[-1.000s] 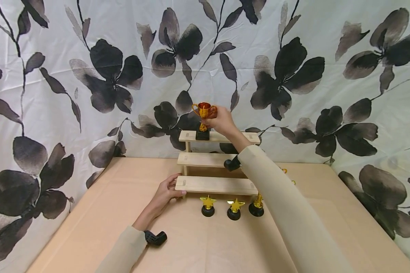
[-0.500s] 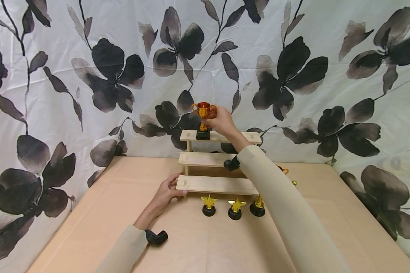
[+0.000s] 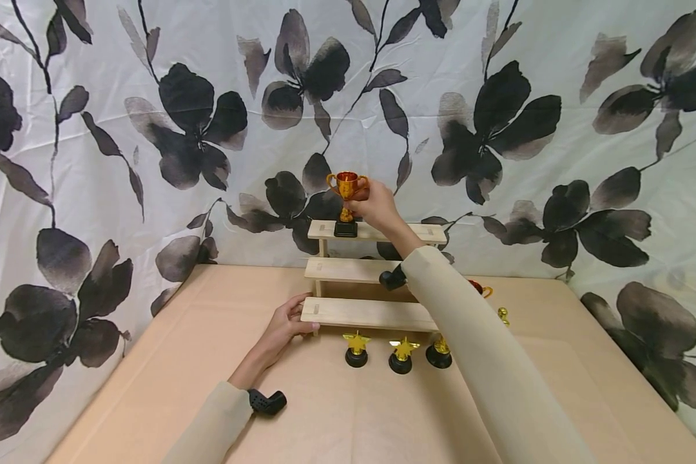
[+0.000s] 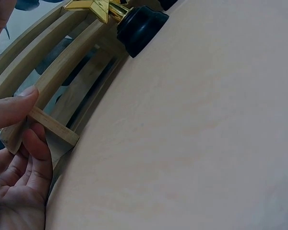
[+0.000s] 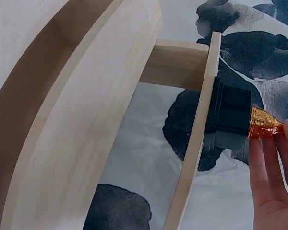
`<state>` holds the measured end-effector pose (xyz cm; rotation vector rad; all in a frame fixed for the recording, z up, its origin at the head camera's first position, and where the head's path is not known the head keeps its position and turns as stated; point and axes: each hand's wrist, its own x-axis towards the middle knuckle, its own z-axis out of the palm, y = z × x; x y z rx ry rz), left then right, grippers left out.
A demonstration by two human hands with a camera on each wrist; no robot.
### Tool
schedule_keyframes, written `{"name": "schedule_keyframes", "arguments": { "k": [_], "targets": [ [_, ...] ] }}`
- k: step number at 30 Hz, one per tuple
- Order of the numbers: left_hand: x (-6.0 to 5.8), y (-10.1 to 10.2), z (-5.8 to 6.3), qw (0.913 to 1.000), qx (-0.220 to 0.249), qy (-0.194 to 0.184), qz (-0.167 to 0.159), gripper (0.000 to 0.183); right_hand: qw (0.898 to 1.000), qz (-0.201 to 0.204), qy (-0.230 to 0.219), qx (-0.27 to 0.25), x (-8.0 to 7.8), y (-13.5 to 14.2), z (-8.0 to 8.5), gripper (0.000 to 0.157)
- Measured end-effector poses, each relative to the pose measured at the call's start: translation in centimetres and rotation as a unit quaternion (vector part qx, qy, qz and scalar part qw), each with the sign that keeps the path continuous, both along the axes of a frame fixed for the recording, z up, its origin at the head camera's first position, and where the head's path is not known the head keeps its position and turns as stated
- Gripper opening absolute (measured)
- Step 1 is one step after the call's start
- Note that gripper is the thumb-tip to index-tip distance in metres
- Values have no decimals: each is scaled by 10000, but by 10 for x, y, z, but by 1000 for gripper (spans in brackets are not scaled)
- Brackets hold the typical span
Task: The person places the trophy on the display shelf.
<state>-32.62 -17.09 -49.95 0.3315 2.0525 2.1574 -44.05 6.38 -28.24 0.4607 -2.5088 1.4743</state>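
We see the right hand (image 3: 377, 205) with its grip narrowed to a pinch, thumb and fingers about the stem of an orange-gold cup trophy (image 3: 346, 187). The trophy stands upright near the left end of the top board of a three-tiered wooden shelf (image 3: 365, 312), its black base touching the wood; we cannot tell how much weight the hand bears. The left hand (image 3: 281, 327) has its grip curled round the lowest board's left end. Two gold star trophies (image 3: 356, 348) stand on the desk (image 3: 348, 419) just in front.
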Motion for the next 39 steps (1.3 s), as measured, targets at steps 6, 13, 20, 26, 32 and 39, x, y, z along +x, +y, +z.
{"name": "schedule_keyframes", "arguments": {
  "k": [6,13,20,26,32,39],
  "targets": [
    [3,-1,0,10000,-42,17,6,86,10000,-10,-81,-36,-1,-1,-2,38],
    [3,-1,-2,10000,-60,27,53,84,9999,-23,-92,-104,-1,-1,-3,36],
    [3,0,-1,9999,-81,66,35,85,9999,-77,-110,-61,-3,-2,-2,34],
    [4,0,0,9999,-80,72,31,84,10000,-85,-2,-18,-4,-2,-2,34],
    [2,0,-1,9999,-113,37,65,83,9999,-134,-14,-94,-4,-2,-3,34],
    [1,-2,-1,9999,-113,2,61,83,9998,-113,-50,-146,-3,-3,-4,34]
  ]
}}
